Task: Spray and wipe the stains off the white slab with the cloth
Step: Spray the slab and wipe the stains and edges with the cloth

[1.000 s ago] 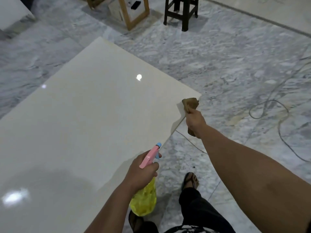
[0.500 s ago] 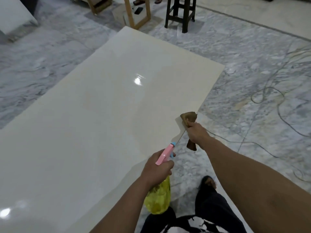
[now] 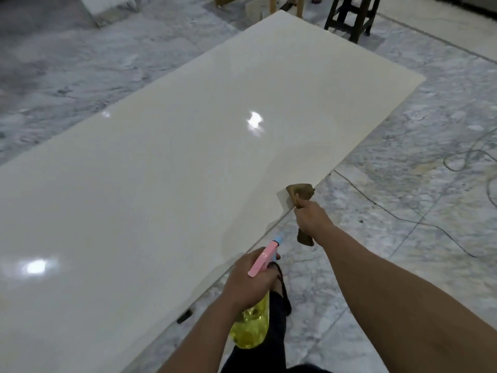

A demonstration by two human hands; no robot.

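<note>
A large glossy white slab point(image 3: 166, 184) lies flat above the marble floor and fills the left and middle of the view. My right hand point(image 3: 312, 219) grips a bunched brown cloth point(image 3: 301, 192) at the slab's right edge. The cloth's upper end lies on the slab and its tail hangs below my fist. My left hand point(image 3: 250, 281) holds a spray bottle point(image 3: 251, 327) with a yellow body and a pink head, its blue nozzle pointing up and right along the slab's edge. No stains show clearly on the surface.
Grey marble floor point(image 3: 403, 265) surrounds the slab. Thin cables point(image 3: 398, 219) trail across the floor on the right. A dark wooden stool point(image 3: 352, 14) and pale wooden frames stand beyond the slab's far corner. My own leg and foot point(image 3: 279, 297) are below the bottle.
The view has shifted so more of the slab's far end shows. My right hand with the cloth slid back along the right edge toward me. The bottle stays gripped in my left hand.
</note>
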